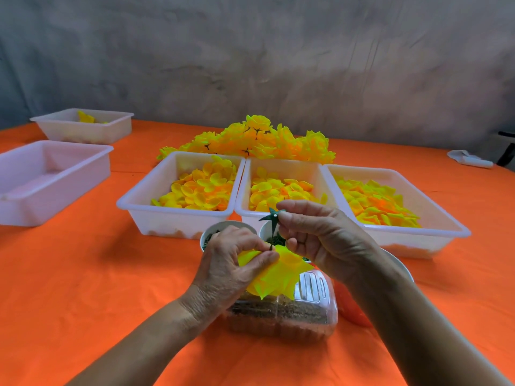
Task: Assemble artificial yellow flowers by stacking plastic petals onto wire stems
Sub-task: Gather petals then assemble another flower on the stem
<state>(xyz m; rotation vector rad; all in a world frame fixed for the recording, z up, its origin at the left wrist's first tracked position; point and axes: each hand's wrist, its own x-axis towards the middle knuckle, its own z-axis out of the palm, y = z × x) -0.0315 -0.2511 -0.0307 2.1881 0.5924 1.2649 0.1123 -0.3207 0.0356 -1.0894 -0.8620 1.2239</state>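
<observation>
Now left hand [225, 267] pinches petals [281, 277]; right hand [320, 238] pinches stem [273, 228]

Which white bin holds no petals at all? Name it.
The large white bin at the left edge. Its floor is bare, while the small far-left bin and the three bins ahead hold yellow petals.

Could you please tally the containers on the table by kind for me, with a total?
White trays holding yellow petals: 4 (three in a row, one far left)
White tray with no petals showing: 1
Small white cups behind the hands: 2
Clear box under the hands: 1
Total: 8
</observation>
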